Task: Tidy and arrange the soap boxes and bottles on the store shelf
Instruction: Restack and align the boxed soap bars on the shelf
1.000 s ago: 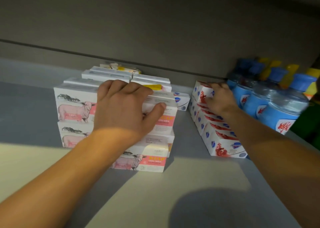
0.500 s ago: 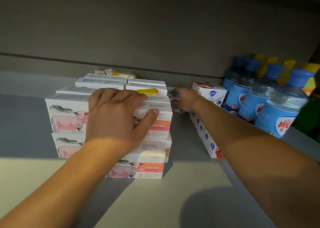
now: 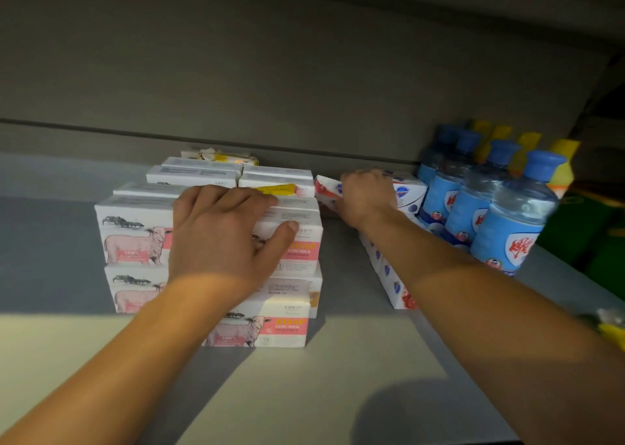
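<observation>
A stack of white soap boxes with a pink sheep picture (image 3: 135,241) stands on the shelf left of centre. My left hand (image 3: 230,238) lies on its top front box, fingers across the top and thumb on the front face. At the back, in the gap right of the stack, my right hand (image 3: 367,196) grips a small red-and-white soap box (image 3: 326,189), tilted. A row of white soap boxes with red and blue print (image 3: 395,287) runs under my right forearm. Clear bottles with blue caps and labels (image 3: 507,231) stand at the right.
Yellow-capped bottles (image 3: 563,164) stand behind the blue ones, by the back wall. A white box with a blue logo (image 3: 407,192) lies on top of the row. Something green (image 3: 595,238) sits at the far right. The grey shelf (image 3: 338,387) runs bare toward its front edge.
My right hand left the row of boxes, reached left into the back gap and now grips the red-and-white box. My left hand stayed on the stack.
</observation>
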Demonstrator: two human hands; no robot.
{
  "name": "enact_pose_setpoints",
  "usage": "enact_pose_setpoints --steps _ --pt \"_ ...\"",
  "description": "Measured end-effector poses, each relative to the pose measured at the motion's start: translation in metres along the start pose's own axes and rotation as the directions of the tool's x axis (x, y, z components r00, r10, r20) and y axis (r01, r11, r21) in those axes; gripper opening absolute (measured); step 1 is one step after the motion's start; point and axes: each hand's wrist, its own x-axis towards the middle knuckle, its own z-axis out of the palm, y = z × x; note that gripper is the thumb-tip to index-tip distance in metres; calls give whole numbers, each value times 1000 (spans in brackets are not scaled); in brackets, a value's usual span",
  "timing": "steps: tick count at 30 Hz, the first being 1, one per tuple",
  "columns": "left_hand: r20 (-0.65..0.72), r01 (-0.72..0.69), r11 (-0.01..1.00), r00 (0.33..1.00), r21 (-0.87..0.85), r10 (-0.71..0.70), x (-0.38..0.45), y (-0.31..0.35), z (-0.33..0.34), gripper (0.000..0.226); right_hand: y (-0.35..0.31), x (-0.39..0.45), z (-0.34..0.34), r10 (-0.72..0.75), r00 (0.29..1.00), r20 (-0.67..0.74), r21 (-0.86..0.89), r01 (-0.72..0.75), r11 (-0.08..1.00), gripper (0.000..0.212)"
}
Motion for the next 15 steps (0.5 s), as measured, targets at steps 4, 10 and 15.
enact_pose_setpoints --steps 4,10,15 --pt "25 3 1000 1000 16 -4 0 0 -3 59 13 -33 -50 53 991 -125 202 -26 979 45" --pt "125 63 996 991 -56 -55 3 13 -24 61 33 -108 -119 58 996 -68 588 -7 809 50" --pt "163 107 828 986 -550 -19 -21 55 -52 45 27 -174 -139 40 997 59 834 -72 547 29"
